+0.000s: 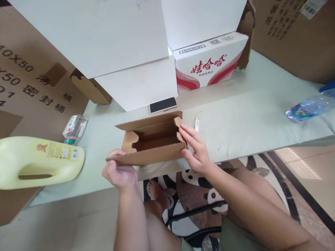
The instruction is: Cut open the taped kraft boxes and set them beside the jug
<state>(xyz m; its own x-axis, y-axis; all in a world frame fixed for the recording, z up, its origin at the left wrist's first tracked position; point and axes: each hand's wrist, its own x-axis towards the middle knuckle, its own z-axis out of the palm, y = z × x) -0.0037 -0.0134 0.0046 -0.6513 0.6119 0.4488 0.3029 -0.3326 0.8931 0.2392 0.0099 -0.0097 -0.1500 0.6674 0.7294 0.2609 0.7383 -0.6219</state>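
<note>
A small brown cardboard box (154,155) is held at the table's front edge with its top flaps raised, so its bare inside shows. My left hand (119,171) grips the near left corner, thumb and fingers closed around the front flap. At the right end, my right hand (195,148) has its fingers pressed on the end flap and its thumb under the near corner. A slim white tool with a thin bent tip (196,122) lies just beyond my right hand. Behind the box a phone (163,105) rests with its dark screen up.
Large white boxes (138,83) and a red-and-white carton (206,68) stand along the back. On the left lie a yellow jug (57,170) and a small clear bottle (75,127). A plastic bottle (309,108) lies far right. Big cardboard cartons (295,45) flank both sides.
</note>
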